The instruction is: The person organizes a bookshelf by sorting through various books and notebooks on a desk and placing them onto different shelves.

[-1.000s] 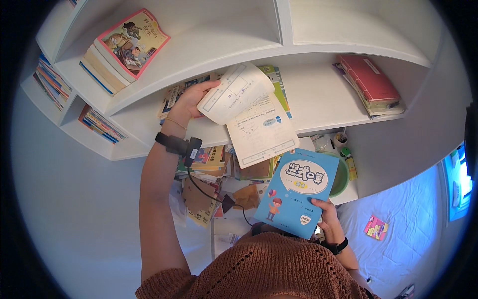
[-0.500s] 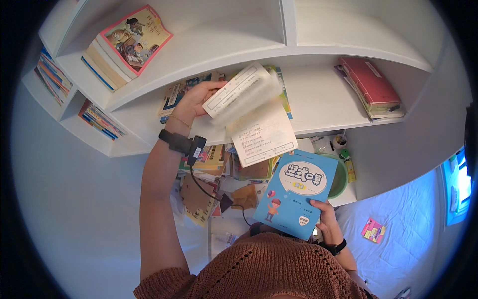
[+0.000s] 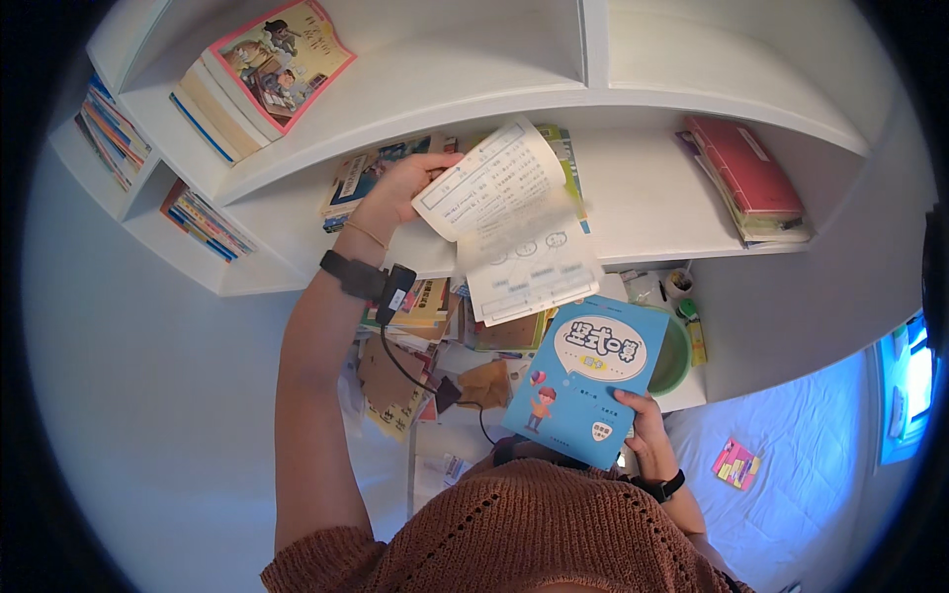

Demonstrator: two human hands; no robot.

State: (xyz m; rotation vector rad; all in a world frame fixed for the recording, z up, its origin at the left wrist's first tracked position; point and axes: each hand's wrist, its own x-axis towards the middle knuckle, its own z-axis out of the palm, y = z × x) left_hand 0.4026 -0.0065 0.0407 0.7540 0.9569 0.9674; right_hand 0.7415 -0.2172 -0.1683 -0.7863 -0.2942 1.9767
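Note:
My left hand is closed on the upper left edge of an open booklet, raised in front of the middle shelf. Its pages are printed and partly blurred; the lower one hangs down and shows small round drawings. Lower right, my right hand grips a blue workbook by its right edge. That cover faces up, with a white bubble title and a cartoon child holding balloons. The booklet's lower edge comes close to the workbook's top; whether they touch I cannot tell. Behind the booklet lie other books on the shelf.
White shelving curves across the top, holding a pink-edged picture book and red volumes. Below are piled papers and books, a green bowl and a pen cup. A bed stands at right.
The booklet's pages have turned: the hanging page now shows round drawings instead of handwritten lines. My left hand keeps its hold on the booklet, my right hand on the workbook.

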